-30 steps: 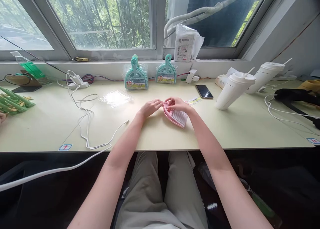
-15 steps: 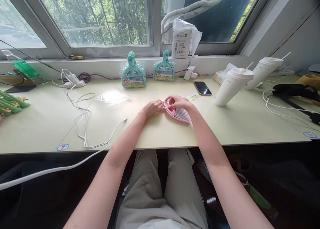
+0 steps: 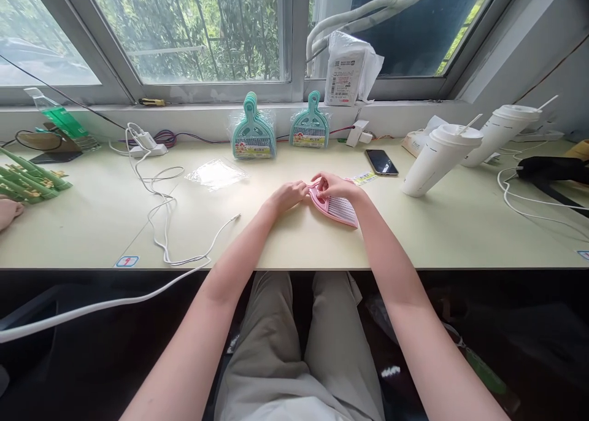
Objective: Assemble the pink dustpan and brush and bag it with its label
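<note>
1 other person's hand is caught at the far left edge of the frame, just below a green bundle laid on the pale desk. Above that, at upper left, a bottle with a green label is seen tilted. Now white cables are strewn down the left-centre, and a clear plastic sheet is picked out by the glare just beyond them. A stack of teal dustpan sets is stood against the wall at upper centre.

And to the middle of the frame! By the left hand, fingers gathered, the narrow end of a pink dustpan-and-brush set is pinched; by the right hand, thumb and fingers curled, its upper part is gripped. Its bristled end is pointed toward the lower right, just above the desk's near edge.

Right of that, a printed card is partly covered by the right hand, a phone is laid flat behind it, and 2 white cups with straws are stood at right, near a black strap.
</note>
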A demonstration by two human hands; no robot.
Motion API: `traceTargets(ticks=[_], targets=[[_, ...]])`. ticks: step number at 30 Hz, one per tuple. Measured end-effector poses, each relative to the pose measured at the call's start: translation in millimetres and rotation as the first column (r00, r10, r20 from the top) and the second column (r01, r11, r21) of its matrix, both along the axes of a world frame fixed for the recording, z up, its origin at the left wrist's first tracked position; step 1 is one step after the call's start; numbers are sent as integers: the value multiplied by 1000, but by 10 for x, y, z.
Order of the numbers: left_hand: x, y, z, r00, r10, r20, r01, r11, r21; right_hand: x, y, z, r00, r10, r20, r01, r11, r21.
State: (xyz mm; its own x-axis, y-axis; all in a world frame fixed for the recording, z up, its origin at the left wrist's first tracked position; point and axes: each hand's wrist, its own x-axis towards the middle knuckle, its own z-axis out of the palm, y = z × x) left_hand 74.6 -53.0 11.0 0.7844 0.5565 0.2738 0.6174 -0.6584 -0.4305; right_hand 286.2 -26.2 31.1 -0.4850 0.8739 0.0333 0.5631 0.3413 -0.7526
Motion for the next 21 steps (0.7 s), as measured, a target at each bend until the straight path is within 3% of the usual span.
traceTargets(ticks=[7,12,21], targets=[[-21,-27,80,995,-96,38,97,995,-21,-46,-64,23,999,4,-34,-5,1000,-18],[63,-71,85,1000,-26,-6,26,998,-59,-102,-129,69,1000,-12,-23,12,1000,-6],[93,-36,-5,999,13,53,-8,995,-97,-133,-60,49,996,-11,88,9,1000,22]])
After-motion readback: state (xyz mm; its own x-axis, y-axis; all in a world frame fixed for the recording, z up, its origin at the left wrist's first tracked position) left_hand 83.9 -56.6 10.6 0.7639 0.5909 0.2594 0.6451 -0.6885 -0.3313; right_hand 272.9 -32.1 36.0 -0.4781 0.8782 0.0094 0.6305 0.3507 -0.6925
